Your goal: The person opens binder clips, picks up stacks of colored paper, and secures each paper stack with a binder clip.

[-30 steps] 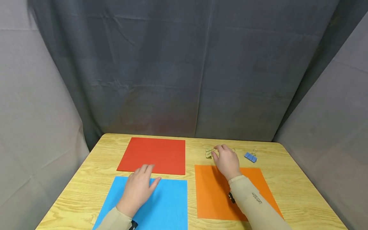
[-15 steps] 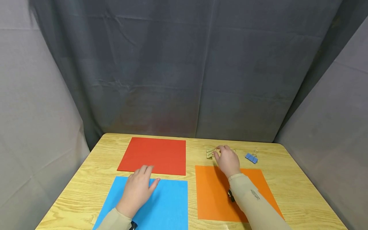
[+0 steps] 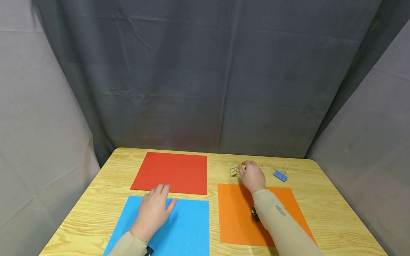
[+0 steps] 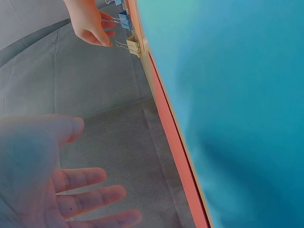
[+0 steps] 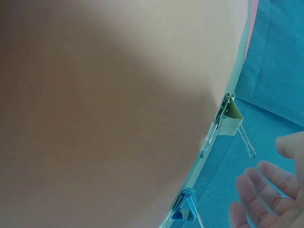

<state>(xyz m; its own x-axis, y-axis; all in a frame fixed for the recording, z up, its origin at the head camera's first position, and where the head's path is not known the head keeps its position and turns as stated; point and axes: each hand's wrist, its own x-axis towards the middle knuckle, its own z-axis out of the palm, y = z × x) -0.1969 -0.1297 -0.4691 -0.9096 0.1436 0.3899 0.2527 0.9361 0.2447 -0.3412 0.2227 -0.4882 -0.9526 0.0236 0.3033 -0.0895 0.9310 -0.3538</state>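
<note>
My right hand (image 3: 253, 177) hovers over the far right of the table beside a yellow binder clip (image 3: 234, 171), fingers loosely bent. In the right wrist view a gap separates the fingers from this yellow clip (image 5: 230, 122), and a blue clip (image 5: 185, 206) stands nearer the bottom. Behind the right hand in the head view a middle clip is mostly hidden; the left wrist view shows it as blue (image 4: 124, 20). Another blue binder clip (image 3: 280, 175) lies farther right. My left hand (image 3: 153, 210), fingers extended and holding nothing, hangs above a blue sheet (image 3: 189, 227).
An orange sheet (image 3: 234, 220) lies under my right forearm, in front of the clips. Behind the blue sheet is a red sheet (image 3: 176, 172). Grey curtains (image 3: 192, 89) enclose the back and sides of the wooden table (image 3: 336, 213).
My right wrist and forearm have shifted slightly left, while the right fingers stay beside the yellow clip. The left hand, the sheets and the visible clips hold their places.
</note>
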